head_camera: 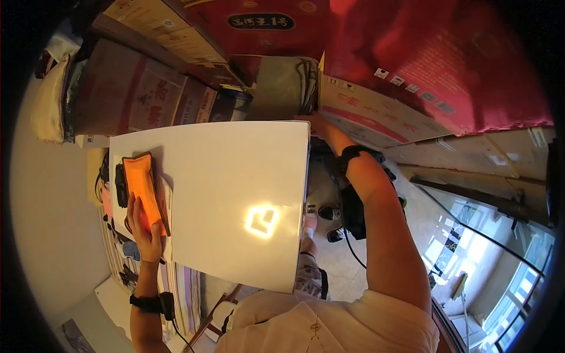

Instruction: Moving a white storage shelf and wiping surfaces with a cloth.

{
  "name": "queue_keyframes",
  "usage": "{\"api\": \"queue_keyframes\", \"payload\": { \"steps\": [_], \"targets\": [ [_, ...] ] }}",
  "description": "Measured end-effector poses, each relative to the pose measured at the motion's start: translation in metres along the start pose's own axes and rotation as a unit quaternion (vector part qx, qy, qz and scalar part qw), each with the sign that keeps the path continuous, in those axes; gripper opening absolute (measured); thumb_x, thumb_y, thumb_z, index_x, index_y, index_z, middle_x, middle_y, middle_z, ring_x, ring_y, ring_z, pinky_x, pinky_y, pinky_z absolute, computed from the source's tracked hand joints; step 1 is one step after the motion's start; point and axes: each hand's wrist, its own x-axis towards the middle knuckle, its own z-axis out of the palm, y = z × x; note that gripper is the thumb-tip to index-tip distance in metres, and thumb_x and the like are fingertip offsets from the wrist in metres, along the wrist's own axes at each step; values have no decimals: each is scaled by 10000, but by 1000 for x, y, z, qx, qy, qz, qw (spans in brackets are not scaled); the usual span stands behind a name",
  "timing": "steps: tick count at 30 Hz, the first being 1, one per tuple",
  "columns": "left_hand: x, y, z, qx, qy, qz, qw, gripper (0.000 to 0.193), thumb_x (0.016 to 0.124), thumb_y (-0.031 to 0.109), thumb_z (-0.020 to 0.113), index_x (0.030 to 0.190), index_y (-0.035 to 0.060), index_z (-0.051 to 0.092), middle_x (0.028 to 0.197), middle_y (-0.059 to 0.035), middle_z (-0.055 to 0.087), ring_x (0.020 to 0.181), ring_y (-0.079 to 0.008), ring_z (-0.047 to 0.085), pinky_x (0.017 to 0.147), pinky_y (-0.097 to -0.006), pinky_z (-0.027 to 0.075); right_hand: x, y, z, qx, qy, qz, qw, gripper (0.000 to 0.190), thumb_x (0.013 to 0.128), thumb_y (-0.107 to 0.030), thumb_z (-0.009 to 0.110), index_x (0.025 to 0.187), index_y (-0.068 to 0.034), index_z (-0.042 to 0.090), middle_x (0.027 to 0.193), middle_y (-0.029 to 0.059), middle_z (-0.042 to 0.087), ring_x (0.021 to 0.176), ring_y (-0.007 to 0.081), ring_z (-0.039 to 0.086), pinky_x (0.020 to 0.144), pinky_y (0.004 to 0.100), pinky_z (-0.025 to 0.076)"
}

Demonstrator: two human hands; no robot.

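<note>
My left hand [145, 231] grips the lower end of an orange fabric pouch [140, 176] with dark edging, thumb on one side and fingers on the other. The pouch lies at the left end of a white tabletop [220, 176]. A black object [120, 185] sits against the pouch's left side, its kind unclear. Partly under the pouch is a printed sheet [167, 203]. My right hand [317, 125] is at the far right corner of the tabletop; its fingers are partly hidden there, so their grip is unclear.
Large red cartons [419, 57] and a brown carton [132, 88] are stacked beyond the tabletop. Coiled cable [307, 86] hangs beside a greenish box [278, 86]. Black shoes [329, 213] and a black bag [353, 212] are on the floor at right. Striped fabric [187, 291] lies below left.
</note>
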Motion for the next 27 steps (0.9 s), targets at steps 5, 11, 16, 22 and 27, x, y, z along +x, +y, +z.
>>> {"api": "queue_keyframes", "payload": {
  "steps": [5, 11, 16, 22, 27],
  "targets": [
    [-5, -5, -2, 6, 0, -10, 1000, 614, 875, 426, 446, 1330, 28, 341, 1388, -178, 293, 1272, -324, 295, 1031, -432, 233, -28, -38, 28, -146, -5, -180, 973, 321, 740, -262, 653, 959, -42, 573, 918, 124, 643, 873, 255, 620, 754, 390, 458],
    [3, 1, 0, -17, 10, 11, 1000, 606, 874, 426, 450, 1328, 36, 350, 1380, -178, 305, 1271, -328, 303, 1028, -434, 251, -77, -94, 15, -480, 116, -353, 794, 307, 762, -213, 603, 1013, -59, 515, 876, 224, 604, 839, 398, 577, 720, 455, 458],
    [0, -3, 0, -44, 15, 14, 999, 591, 872, 406, 465, 1327, 45, 356, 1380, -166, 312, 1269, -324, 309, 1024, -426, 269, -146, -131, 21, -483, 169, -366, 777, 303, 777, -244, 603, 994, -53, 510, 878, 230, 595, 847, 408, 562, 712, 473, 439],
    [3, 2, 1, -57, 33, 38, 997, 537, 888, 351, 453, 1316, 36, 376, 1374, -166, 319, 1266, -317, 321, 1026, -406, 275, -218, -131, 11, -444, 218, -479, 725, 271, 789, -192, 576, 1025, -67, 537, 909, 199, 592, 821, 388, 564, 687, 461, 447],
    [0, -7, 2, -93, 46, 53, 993, 507, 894, 310, 451, 1307, 24, 383, 1374, -165, 322, 1268, -314, 320, 1028, -395, 274, -281, -100, -4, -476, 243, -475, 699, 293, 793, -191, 573, 1062, -77, 543, 949, 182, 598, 839, 369, 575, 711, 436, 461]
  ]
}}
